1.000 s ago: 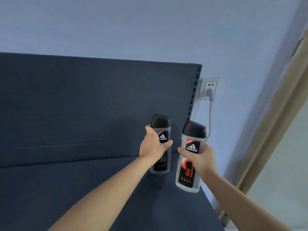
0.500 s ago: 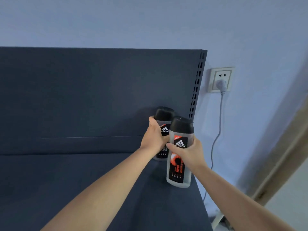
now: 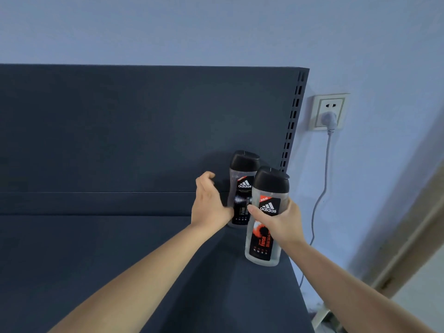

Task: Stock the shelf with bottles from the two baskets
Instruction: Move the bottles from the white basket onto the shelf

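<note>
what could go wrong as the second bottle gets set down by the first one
1. The front bottle, held in the right hand, is close to the rear bottle standing by the back panel; a bump could topple it, since the left hand seems to have no grip on it.
2. The front bottle is near the right edge of the shelf; set down carelessly, it could slip off.

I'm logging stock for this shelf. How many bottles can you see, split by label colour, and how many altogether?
Black-label bottle: 1, standing at the back of the shelf.
Orange-label bottle: 1, gripped in the right hand.
Total: 2 bottles, both with black caps.
</note>
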`<state>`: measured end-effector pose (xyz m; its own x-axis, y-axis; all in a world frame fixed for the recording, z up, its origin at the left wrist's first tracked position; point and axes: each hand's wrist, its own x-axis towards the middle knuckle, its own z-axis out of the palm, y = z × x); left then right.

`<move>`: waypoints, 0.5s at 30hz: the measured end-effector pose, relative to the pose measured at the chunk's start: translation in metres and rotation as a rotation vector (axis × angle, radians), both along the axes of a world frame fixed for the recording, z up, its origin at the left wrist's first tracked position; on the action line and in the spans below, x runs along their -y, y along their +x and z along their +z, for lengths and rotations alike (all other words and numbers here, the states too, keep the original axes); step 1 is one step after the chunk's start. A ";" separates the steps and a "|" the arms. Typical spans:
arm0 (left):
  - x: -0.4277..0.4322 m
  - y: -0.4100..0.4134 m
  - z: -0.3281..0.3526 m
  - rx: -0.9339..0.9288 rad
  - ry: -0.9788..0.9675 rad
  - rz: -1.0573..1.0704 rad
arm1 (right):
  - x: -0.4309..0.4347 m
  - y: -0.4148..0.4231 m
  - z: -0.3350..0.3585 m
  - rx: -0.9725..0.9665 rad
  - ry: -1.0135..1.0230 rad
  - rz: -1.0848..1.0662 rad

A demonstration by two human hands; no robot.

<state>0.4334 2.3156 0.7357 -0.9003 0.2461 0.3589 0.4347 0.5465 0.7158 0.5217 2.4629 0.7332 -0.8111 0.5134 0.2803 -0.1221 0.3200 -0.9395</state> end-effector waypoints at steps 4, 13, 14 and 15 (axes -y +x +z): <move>0.012 0.004 0.004 0.169 0.008 -0.283 | 0.005 -0.003 -0.003 0.027 0.161 -0.073; 0.012 0.010 -0.015 0.303 -0.087 -0.427 | 0.009 -0.013 0.003 0.265 0.627 -0.100; 0.012 0.010 -0.014 0.280 -0.113 -0.414 | 0.008 -0.014 0.002 0.306 0.651 -0.093; 0.012 0.010 -0.011 0.256 -0.134 -0.404 | 0.008 -0.014 0.001 0.331 0.656 -0.081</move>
